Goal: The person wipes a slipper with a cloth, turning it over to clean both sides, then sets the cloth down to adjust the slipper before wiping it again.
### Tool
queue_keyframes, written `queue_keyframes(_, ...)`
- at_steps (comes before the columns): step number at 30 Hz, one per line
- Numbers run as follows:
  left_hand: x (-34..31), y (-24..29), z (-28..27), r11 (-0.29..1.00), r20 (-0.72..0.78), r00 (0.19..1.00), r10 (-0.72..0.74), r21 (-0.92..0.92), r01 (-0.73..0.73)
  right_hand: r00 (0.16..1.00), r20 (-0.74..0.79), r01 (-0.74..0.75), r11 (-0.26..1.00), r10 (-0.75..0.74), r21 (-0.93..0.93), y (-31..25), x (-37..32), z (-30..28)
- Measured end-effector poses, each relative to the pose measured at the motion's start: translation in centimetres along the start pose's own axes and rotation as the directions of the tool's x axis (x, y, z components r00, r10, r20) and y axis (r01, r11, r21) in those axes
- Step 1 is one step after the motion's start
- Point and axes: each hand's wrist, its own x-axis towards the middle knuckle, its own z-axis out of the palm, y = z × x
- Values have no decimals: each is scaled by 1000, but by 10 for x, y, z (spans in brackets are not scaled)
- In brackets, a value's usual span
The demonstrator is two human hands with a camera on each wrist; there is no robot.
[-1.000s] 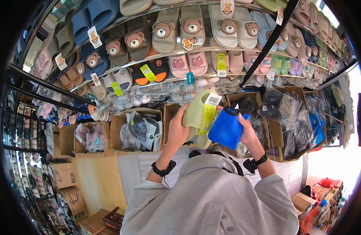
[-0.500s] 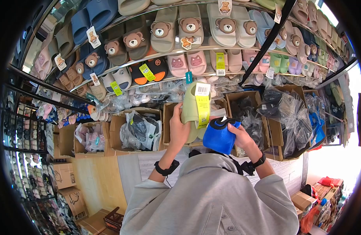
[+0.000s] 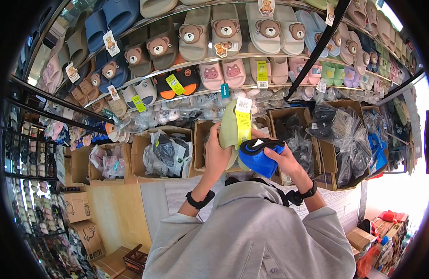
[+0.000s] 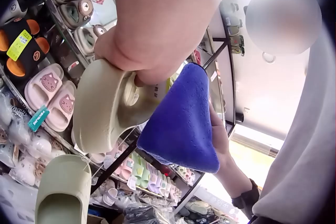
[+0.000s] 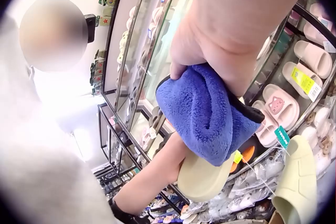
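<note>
Biggest thing on my feed is the curved shelving [image 3: 198, 63], metal rails packed with foam slippers, and the fisheye edge cuts off the ends of the rows. Below it sit open cardboard boxes [image 3: 139, 144] stuffed with crinkled plastic bags, and I can't make out what's inside them. Now the pale green slipper [image 3: 229, 132]: it's up at chest height in front of the boxes, smooth moulded foam, thick rounded sole, wide strap. Its lower half is hidden behind the cloth and the palm. In the left wrist view it shows more cream than green. The blue cloth [image 3: 256, 156] is bunched against the slipper's lower edge, plush and fuzzy, with a dark trim along one side. My left hand [image 3: 216, 156] grips the slipper, thumb and fingers wrapped around it. My right hand [image 3: 289, 162] clutches the cloth, fingers curled into the folds and mostly buried there. Smallest is the long yellow tag [image 3: 243, 122] on the slipper, with a white barcode label on top. I can't read the print.
</note>
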Motion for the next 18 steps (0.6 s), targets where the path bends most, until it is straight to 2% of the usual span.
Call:
queue_keyframes(6, -5, 9, 0, 994, 37, 999, 20, 106, -24, 998, 54, 15, 994, -9, -107, -5, -2, 3)
queue_keyframes(11, -9, 10, 5, 963, 67, 992, 107, 242, -120, 998, 60, -27, 997, 31, -68, 2, -5, 0)
queue_keyframes(14, -9, 11, 6, 944, 93, 994, 59, 320, -86, 997, 72, -24, 998, 28, -55, 3, -6, 0)
queue_keyframes(18, -8, 14, 7, 938, 68, 994, 91, 330, -108, 993, 108, -45, 999, 48, -23, 2, -7, -2)
